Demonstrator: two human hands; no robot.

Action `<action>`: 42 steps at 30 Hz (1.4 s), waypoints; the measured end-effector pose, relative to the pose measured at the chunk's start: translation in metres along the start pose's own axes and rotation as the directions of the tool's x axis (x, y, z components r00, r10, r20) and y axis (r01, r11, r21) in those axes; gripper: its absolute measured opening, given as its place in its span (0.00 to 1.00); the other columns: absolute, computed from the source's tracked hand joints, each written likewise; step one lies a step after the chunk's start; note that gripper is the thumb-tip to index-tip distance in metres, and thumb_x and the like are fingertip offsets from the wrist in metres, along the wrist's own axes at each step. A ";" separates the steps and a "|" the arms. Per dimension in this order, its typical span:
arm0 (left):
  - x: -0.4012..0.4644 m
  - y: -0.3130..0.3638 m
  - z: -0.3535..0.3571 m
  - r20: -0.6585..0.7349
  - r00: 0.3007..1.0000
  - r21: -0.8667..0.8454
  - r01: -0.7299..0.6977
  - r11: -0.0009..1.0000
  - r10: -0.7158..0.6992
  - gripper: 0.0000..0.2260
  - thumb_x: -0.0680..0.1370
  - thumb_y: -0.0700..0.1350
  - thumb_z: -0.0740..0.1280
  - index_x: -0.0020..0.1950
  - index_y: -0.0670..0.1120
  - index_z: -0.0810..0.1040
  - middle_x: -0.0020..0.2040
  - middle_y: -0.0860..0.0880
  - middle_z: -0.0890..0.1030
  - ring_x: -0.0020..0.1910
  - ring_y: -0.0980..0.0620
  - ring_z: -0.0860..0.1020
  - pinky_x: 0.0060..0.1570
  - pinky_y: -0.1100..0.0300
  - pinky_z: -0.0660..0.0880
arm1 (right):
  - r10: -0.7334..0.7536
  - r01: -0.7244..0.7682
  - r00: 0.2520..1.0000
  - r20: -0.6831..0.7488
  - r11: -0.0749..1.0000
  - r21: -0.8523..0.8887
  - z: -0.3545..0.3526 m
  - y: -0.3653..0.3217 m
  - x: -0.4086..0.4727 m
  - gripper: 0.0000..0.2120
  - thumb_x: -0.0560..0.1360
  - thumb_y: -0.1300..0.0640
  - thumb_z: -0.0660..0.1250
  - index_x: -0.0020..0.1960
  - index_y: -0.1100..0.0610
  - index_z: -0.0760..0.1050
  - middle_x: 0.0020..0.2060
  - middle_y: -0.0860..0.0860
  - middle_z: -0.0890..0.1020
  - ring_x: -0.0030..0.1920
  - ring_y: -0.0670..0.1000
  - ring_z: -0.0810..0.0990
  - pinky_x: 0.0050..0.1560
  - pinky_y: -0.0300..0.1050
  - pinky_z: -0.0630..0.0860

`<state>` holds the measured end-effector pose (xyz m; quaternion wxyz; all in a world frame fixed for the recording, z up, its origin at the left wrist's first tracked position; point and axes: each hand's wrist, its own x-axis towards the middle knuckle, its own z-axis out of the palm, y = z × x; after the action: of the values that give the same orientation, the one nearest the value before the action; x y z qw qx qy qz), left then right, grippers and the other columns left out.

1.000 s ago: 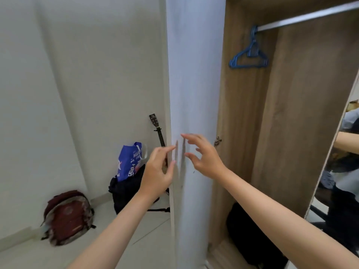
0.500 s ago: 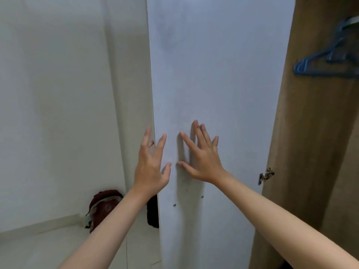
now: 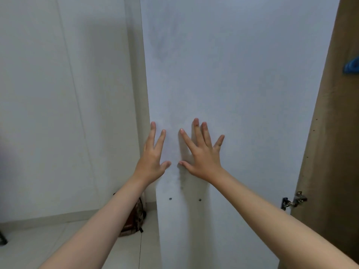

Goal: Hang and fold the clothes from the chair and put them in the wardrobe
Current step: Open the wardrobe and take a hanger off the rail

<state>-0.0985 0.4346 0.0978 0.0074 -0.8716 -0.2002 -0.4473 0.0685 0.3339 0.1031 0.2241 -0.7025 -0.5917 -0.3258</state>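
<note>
A: From the head view, what are the hands doing?

B: Both are flat with fingers spread, gripping nothing. The right hand (image 3: 202, 152) presses its palm on the inner face of the white wardrobe door (image 3: 242, 94); the left hand (image 3: 153, 158) sits at the door's free edge, fingers straight — whether it touches, I cannot tell.

A: What has changed?

B: A second ago the door stood edge-on, with fingertips just meeting it; now its broad face fills the view, so it has swung wide open. The wardrobe (image 3: 334, 133) shows only as a brown side panel on the right, with a hinge (image 3: 294, 200) and a sliver of blue hanger (image 3: 352, 65).

A: And the clothes?

B: Not in view — nor the chair. A backpack (image 3: 136, 218) peeks out behind the door. I judge the way in is now clear, and fetching garments comes next.
</note>
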 end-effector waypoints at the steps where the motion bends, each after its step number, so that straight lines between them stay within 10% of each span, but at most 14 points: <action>1: 0.004 -0.003 0.004 0.006 1.000 -0.006 0.006 1.000 -0.006 0.46 0.68 0.42 0.76 0.77 0.42 0.50 0.77 0.43 0.37 0.77 0.50 0.39 0.72 0.53 0.55 | 0.003 -0.003 1.000 0.002 1.000 -0.009 0.004 0.002 0.003 0.50 0.68 0.38 0.70 0.77 0.42 0.40 0.75 0.50 0.30 0.74 0.53 0.27 0.60 0.75 0.36; 8: 0.010 -0.010 0.017 0.002 1.000 -0.018 0.008 1.000 -0.007 0.46 0.67 0.39 0.74 0.77 0.40 0.49 0.76 0.40 0.38 0.76 0.44 0.39 0.72 0.39 0.56 | -0.013 0.014 0.998 -0.067 1.000 0.008 0.014 0.005 0.010 0.49 0.66 0.42 0.74 0.78 0.43 0.47 0.76 0.52 0.35 0.76 0.54 0.32 0.59 0.76 0.37; 12: 0.002 0.014 0.024 -0.056 0.985 -0.080 0.157 0.984 -0.161 0.44 0.70 0.40 0.71 0.78 0.45 0.46 0.77 0.47 0.35 0.76 0.43 0.37 0.73 0.42 0.51 | -0.064 0.078 0.960 -0.274 0.996 0.040 0.007 0.011 0.006 0.35 0.66 0.47 0.75 0.71 0.51 0.69 0.75 0.59 0.60 0.75 0.56 0.56 0.60 0.80 0.55; 17: 0.008 0.065 0.034 -0.159 0.973 -0.161 0.144 0.976 -0.170 0.37 0.72 0.45 0.68 0.77 0.46 0.54 0.78 0.49 0.41 0.76 0.47 0.38 0.67 0.39 0.39 | -0.111 0.135 0.881 -0.460 0.991 0.019 -0.026 0.044 -0.007 0.25 0.72 0.48 0.69 0.67 0.54 0.74 0.70 0.57 0.71 0.64 0.55 0.76 0.61 0.61 0.70; 26: 0.077 0.175 0.058 -0.160 0.978 -0.256 -0.175 0.951 0.137 0.33 0.72 0.52 0.64 0.76 0.47 0.59 0.78 0.48 0.55 0.76 0.54 0.50 0.66 0.37 0.54 | 0.017 -0.065 0.875 -0.484 0.995 -0.082 -0.124 0.176 -0.049 0.26 0.75 0.46 0.67 0.70 0.53 0.69 0.71 0.55 0.69 0.67 0.54 0.71 0.63 0.65 0.68; 31: 0.132 0.248 0.075 -0.237 0.889 -0.241 -0.445 0.863 0.392 0.31 0.74 0.50 0.64 0.75 0.49 0.58 0.77 0.48 0.59 0.76 0.49 0.53 0.70 0.47 0.44 | 0.211 -0.255 0.809 -0.549 0.967 -0.005 -0.176 0.257 -0.048 0.28 0.74 0.44 0.66 0.71 0.53 0.69 0.70 0.52 0.71 0.68 0.53 0.70 0.67 0.54 0.68; 42: 0.274 0.357 0.102 -0.328 0.787 -0.248 -0.605 0.757 0.522 0.31 0.71 0.46 0.71 0.72 0.44 0.65 0.69 0.44 0.70 0.69 0.45 0.67 0.65 0.51 0.71 | 0.238 -0.302 0.847 -0.476 0.951 -0.063 -0.243 0.414 -0.007 0.44 0.65 0.36 0.72 0.76 0.46 0.58 0.75 0.49 0.61 0.73 0.53 0.61 0.71 0.51 0.58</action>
<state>0.2500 0.2195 0.3102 0.0162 -0.8185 0.1562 -0.5527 0.4258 0.0766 0.2942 0.3541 -0.6942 -0.3927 -0.4883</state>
